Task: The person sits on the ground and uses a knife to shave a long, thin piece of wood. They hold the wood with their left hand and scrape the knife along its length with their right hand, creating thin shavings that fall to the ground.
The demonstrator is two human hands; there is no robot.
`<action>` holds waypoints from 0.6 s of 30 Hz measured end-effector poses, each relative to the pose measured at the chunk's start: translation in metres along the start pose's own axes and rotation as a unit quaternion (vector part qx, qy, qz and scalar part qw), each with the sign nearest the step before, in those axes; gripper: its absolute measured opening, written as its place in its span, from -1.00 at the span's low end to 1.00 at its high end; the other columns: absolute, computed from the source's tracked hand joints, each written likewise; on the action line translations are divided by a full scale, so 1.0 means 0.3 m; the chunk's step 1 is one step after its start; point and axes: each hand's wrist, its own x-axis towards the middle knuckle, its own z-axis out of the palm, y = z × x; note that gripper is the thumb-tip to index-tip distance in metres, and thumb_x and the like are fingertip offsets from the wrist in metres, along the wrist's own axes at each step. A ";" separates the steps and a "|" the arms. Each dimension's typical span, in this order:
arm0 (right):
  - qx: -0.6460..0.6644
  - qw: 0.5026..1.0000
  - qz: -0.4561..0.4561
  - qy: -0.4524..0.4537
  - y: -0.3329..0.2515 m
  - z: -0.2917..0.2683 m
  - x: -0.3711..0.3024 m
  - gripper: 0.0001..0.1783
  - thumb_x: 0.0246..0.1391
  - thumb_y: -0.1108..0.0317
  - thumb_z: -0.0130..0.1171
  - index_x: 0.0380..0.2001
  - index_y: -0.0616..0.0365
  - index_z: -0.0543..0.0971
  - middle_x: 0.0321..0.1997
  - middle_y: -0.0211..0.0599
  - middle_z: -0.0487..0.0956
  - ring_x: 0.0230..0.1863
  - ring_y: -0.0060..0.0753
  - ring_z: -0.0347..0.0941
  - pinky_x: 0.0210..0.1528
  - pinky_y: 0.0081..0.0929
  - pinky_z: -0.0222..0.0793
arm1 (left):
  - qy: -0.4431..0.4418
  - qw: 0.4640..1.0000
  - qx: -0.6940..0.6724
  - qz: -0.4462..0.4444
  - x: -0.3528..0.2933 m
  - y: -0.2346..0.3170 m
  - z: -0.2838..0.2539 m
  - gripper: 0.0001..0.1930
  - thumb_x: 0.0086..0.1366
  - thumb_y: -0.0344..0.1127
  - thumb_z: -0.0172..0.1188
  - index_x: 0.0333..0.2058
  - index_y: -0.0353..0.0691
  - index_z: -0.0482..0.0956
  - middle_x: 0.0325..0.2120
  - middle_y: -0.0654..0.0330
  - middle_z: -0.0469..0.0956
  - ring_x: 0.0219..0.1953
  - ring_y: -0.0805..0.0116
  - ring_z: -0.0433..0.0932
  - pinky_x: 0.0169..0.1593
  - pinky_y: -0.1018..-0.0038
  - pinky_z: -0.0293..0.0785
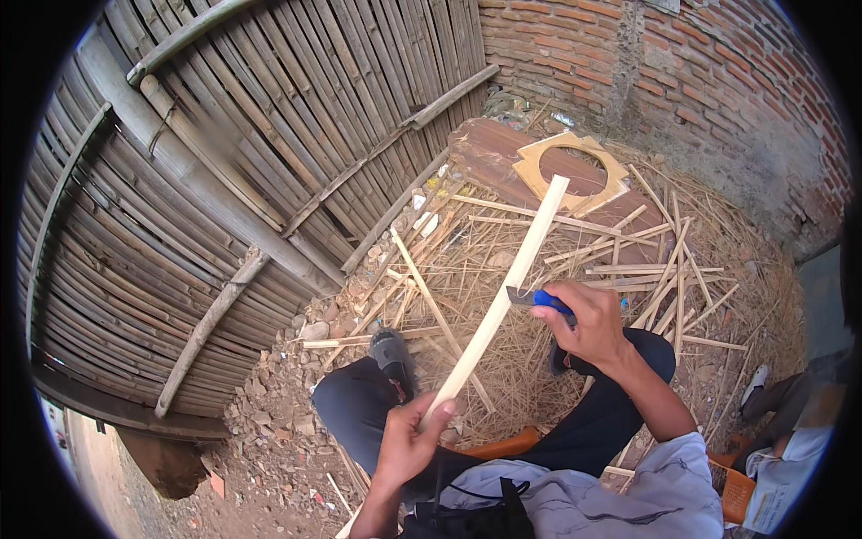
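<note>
A long pale strip of split bamboo or wood [489,325] slants up and away from my lap. My left hand [415,440] is closed round its near end. My right hand [588,325] grips the blue handle of a utility knife [555,304], with the thumb along its near side. The knife's dark blade meets or lies very close to the strip's right edge, around its middle. Only my hands touch the strip; its far end stands free in the air above the ground.
Cut strips [678,278] and straw-like shavings [507,373] litter the ground. Farther off, a ring-shaped wooden piece [620,190] lies on a brown board [489,148]. A bamboo wall [296,117] stands left, a brick wall [575,45] behind. Another person's leg [781,395] shows at right.
</note>
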 end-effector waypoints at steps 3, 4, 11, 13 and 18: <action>-0.014 1.000 -0.015 -0.010 0.007 -0.003 0.028 -0.69 0.25 0.13 0.48 -0.20 0.17 0.72 -0.34 -0.22 0.76 -0.43 -0.19 0.73 -0.43 -0.31 0.56 | 0.008 1.000 0.008 0.009 0.005 0.024 -0.011 -0.73 0.58 -0.24 0.30 0.04 -0.34 0.75 -0.51 0.34 0.59 -0.42 0.68 0.40 -0.35 0.55 0.37; -0.024 0.999 -0.021 -0.005 0.008 -0.002 0.037 -0.68 0.26 0.12 0.46 -0.19 0.18 0.72 -0.35 -0.21 0.76 -0.43 -0.17 0.73 -0.43 -0.30 0.56 | 0.010 1.000 0.013 0.014 0.006 0.032 -0.015 -0.72 0.58 -0.24 0.30 0.05 -0.33 0.75 -0.51 0.34 0.59 -0.42 0.67 0.39 -0.35 0.54 0.36; -0.068 0.992 0.093 0.055 0.133 -0.068 0.179 -0.69 0.38 0.11 0.33 -0.13 0.16 0.72 -0.45 -0.11 0.70 -0.46 0.00 0.67 -0.38 -0.19 0.49 | 0.007 0.999 0.032 -0.019 -0.049 -0.025 -0.069 -0.73 0.57 -0.25 0.31 0.05 -0.34 0.75 -0.52 0.34 0.56 -0.41 0.65 0.39 -0.35 0.53 0.33; -0.088 0.989 0.108 0.048 0.149 -0.057 0.177 -0.69 0.39 0.11 0.32 -0.11 0.15 0.74 -0.46 -0.08 0.69 -0.49 -0.03 0.63 -0.39 -0.18 0.45 | 0.007 0.999 0.043 -0.026 -0.045 -0.012 -0.091 -0.72 0.57 -0.25 0.31 0.05 -0.34 0.75 -0.52 0.36 0.54 -0.41 0.65 0.39 -0.35 0.53 0.33; -0.095 0.954 0.232 0.166 0.428 -0.199 0.268 -0.58 0.44 0.01 0.25 -0.09 0.20 0.76 -0.52 -0.03 0.63 -0.53 -0.08 0.54 -0.38 -0.14 0.38 | 0.027 0.997 0.024 -0.062 -0.105 -0.067 -0.162 -0.73 0.58 -0.26 0.29 0.06 -0.33 0.75 -0.54 0.41 0.49 -0.43 0.64 0.37 -0.37 0.54 0.31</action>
